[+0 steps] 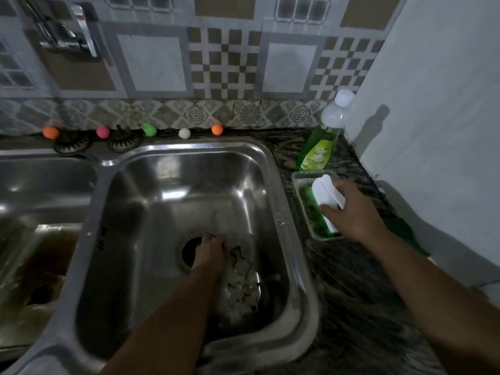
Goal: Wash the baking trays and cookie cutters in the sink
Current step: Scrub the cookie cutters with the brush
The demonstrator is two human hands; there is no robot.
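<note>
dark counter (349, 280), green "aroma" bottle (322, 142)

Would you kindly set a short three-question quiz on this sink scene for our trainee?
1. True or false: the right hand rests on the green soap bottle.
2. Which basin holds the cookie cutters: A left, B right?
3. Fill in: the left hand is down by the sink's ____.

Key
1. False; it holds a white object over the clear tray.
2. B.
3. Drain.
</note>
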